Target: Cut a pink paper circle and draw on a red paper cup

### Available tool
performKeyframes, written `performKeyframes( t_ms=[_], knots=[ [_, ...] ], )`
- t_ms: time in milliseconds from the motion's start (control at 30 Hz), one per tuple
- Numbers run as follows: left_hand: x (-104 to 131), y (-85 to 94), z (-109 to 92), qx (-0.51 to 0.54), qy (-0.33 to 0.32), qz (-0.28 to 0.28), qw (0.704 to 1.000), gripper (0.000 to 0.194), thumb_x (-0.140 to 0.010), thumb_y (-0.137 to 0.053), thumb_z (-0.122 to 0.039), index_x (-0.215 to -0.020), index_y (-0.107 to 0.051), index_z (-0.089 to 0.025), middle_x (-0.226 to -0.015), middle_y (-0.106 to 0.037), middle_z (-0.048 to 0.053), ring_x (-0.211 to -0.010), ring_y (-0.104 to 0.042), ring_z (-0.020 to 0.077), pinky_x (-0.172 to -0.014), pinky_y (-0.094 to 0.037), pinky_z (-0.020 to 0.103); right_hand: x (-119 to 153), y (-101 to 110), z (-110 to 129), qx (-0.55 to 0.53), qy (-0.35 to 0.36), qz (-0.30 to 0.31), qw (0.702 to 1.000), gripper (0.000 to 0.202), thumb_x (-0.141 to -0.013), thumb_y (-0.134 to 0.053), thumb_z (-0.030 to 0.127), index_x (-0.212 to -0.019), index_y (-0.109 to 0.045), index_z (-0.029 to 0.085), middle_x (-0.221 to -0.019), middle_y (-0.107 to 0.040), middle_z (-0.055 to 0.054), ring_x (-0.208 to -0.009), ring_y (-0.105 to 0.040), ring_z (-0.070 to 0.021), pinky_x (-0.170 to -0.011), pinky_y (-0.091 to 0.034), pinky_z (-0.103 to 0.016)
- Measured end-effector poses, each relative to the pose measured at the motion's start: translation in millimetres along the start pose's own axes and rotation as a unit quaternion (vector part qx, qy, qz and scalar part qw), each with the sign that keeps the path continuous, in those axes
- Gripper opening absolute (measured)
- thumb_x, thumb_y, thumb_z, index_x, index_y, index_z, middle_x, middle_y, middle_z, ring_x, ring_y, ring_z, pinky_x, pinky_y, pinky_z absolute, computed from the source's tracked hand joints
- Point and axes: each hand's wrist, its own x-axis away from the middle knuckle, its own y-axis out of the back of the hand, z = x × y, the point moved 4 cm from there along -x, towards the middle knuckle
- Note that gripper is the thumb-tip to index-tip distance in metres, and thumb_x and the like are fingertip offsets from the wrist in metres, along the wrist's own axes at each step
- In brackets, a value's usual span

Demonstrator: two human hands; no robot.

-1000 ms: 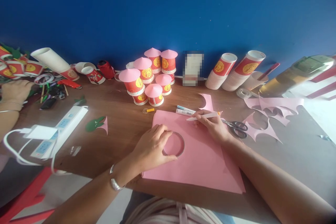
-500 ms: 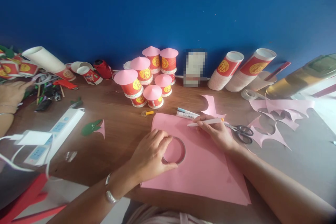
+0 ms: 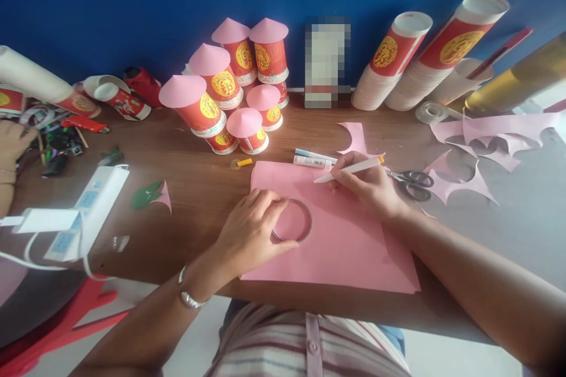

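Note:
A stack of pink paper [image 3: 336, 247] lies on the brown table. On its left part rests a thin grey ring [image 3: 311, 221]. My left hand [image 3: 252, 230] holds the ring's left side, thumb at the bottom edge and fingers at the top. A white pen [image 3: 349, 171] with an orange end is gripped in my right hand [image 3: 369, 185], over the sheet's upper right; its pale tip points left, apart from the ring. Black-handled scissors [image 3: 418, 184] lie just right of that hand. Above the paper are a white glue stick [image 3: 312, 162] and a light blue pen [image 3: 312, 154].
Red cups with pink cone tops [image 3: 245, 59] stand at the back. Stacked cups [image 3: 393, 62] lean at the back right, near pink scraps [image 3: 462, 185]. A power strip [image 3: 91, 212] with cables lies left, and another person's hand [image 3: 15, 141] is at the left edge.
The view has tilted downward, so the table things appear higher and my striped shirt shows. Both my hands keep their holds. The other person's hand sits farther toward the left edge.

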Motion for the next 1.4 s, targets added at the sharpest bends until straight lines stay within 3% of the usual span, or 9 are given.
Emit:
performKeyframes(
  t_ms=[200, 367, 633, 933, 1200, 1400],
  knots=[
    [-1.0, 0.6, -1.9, -0.007, -0.004, 0.008, 1.0, 0.06, -0.075, -0.085, -0.047, -0.121, -0.065, -0.015, -0.108, -0.066, 0.011, -0.099, -0.062, 0.0269, -0.086, -0.058, 0.043, 1.3, -15.7, 13.0, 0.061, -0.019, 0.072, 0.995, 0.036, -0.08, -0.077, 0.056, -0.077, -0.071, 0.021, -0.069, -0.066, -0.002, -0.06, -0.058, -0.0136, -0.054, -0.048, -0.026],
    [-1.3, 1.0, -2.4, -0.012, -0.005, 0.003, 1.0, 0.059, -0.075, -0.085, -0.049, -0.12, -0.066, -0.016, -0.104, -0.067, 0.01, -0.097, -0.062, 0.0263, -0.085, -0.058, 0.042, -4.4, -19.7, 18.0, 0.064, -0.02, 0.119, 0.991, 0.037, -0.087, -0.071, 0.056, -0.084, -0.073, 0.019, -0.07, -0.068, -0.003, -0.064, -0.062, -0.0159, -0.061, -0.051, -0.029],
    [-0.5, 0.5, -2.9, -0.021, -0.008, 0.009, 1.0, 0.06, -0.076, -0.084, -0.049, -0.12, -0.064, -0.014, -0.102, -0.067, 0.01, -0.093, -0.063, 0.0259, -0.082, -0.058, 0.042, -8.3, -11.3, 28.7, 0.071, 0.008, 0.052, 0.996, 0.032, -0.083, -0.078, 0.049, -0.082, -0.067, 0.019, -0.073, -0.07, -0.003, -0.061, -0.064, -0.0148, -0.056, -0.054, -0.028],
    [-1.0, 2.5, -4.5, -0.045, 0.001, -0.001, 0.999, 0.064, -0.076, -0.082, -0.056, -0.121, -0.063, -0.014, -0.096, -0.066, 0.009, -0.089, -0.061, 0.0252, -0.08, -0.054, 0.041, -14.3, -18.7, 18.4, 0.106, -0.009, 0.111, 0.988, 0.022, -0.084, -0.076, 0.04, -0.078, -0.07, 0.02, -0.075, -0.07, -0.003, -0.062, -0.063, -0.0141, -0.055, -0.053, -0.026],
    [-0.9, 4.4, -6.5, -0.049, -0.019, -0.009, 0.999, 0.046, -0.076, -0.083, -0.052, -0.097, -0.066, -0.014, -0.093, -0.068, 0.008, -0.086, -0.06, 0.0243, -0.076, -0.051, 0.04, -20.6, -27.1, 16.1, 0.101, -0.026, 0.139, 0.985, 0.015, -0.085, -0.071, 0.033, -0.08, -0.069, 0.019, -0.07, -0.07, -0.002, -0.062, -0.064, -0.0144, -0.055, -0.05, -0.024],
    [-0.7, 3.6, -7.6, -0.066, -0.022, -0.014, 0.998, 0.043, -0.08, -0.078, -0.056, -0.084, -0.065, -0.015, -0.092, -0.069, 0.009, -0.086, -0.061, 0.0253, -0.073, -0.048, 0.04, -29.8, -37.1, 19.2, 0.108, -0.02, 0.168, 0.98, 0.016, -0.087, -0.07, 0.032, -0.077, -0.07, 0.019, -0.07, -0.069, -0.002, -0.061, -0.063, -0.0135, -0.054, -0.048, -0.024]
  ],
)
